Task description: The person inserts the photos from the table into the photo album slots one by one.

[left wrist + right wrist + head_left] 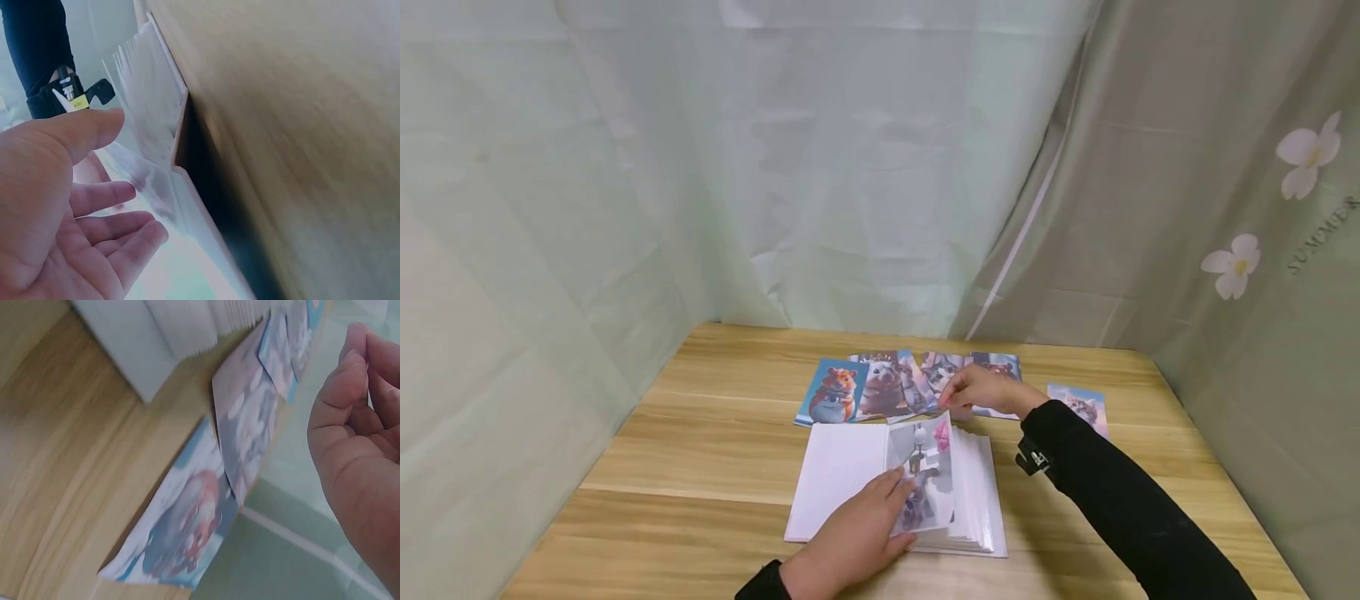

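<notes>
An open photo album (842, 475) with white covers and a thick stack of clear sleeves lies on the table. On its uppermost sleeve shows a greyish picture (932, 467) with a pink patch at the top. My left hand (861, 521) rests on the lower left of that picture, thumb at its bottom edge, fingers loosely extended in the left wrist view. My right hand (981, 390) hovers just beyond the picture's top right corner. Its thumb and forefinger meet at the tips in the right wrist view, where nothing shows between the fingertips (355, 359).
Behind the album lie a blue hamster card (831, 392), a grey animal card (880, 387), a cat card (936, 367) and a card (1006, 365) partly behind my right hand. A kitten card (1084, 406) lies further right. Pale curtains (880, 167) hang around the wooden table (685, 467).
</notes>
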{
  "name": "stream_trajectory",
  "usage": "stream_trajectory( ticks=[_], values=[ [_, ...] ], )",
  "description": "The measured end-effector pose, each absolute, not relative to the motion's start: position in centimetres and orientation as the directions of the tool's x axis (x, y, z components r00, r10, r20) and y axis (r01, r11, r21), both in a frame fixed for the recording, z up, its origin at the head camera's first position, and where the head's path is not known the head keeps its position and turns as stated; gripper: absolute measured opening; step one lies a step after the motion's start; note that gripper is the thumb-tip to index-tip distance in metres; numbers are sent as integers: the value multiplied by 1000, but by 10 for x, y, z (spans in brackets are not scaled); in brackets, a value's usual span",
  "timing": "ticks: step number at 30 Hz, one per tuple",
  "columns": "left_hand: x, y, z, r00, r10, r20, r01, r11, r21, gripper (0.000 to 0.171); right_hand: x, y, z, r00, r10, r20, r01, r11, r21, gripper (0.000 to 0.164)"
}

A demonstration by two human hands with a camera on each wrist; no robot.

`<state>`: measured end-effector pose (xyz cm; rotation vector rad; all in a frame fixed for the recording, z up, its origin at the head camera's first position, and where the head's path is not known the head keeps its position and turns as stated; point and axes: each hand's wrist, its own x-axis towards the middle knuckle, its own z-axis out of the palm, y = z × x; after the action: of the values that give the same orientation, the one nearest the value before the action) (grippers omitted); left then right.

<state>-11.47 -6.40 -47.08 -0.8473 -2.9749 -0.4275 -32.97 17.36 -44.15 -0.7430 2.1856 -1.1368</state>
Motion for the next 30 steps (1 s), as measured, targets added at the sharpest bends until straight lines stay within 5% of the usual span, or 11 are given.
stream_trajectory(
  ticks=[18, 30],
  values=[
    [-110, -87, -455, -876, 457, 153, 480, 794, 374, 55, -323, 232, -424, -743, -650, -158, -184, 426, -886, 14],
    [-101, -107, -451, -887, 311, 342, 447, 762, 469, 60, -320, 253, -419, -775, -610, -164, -182, 464, -867, 15]
  ],
)
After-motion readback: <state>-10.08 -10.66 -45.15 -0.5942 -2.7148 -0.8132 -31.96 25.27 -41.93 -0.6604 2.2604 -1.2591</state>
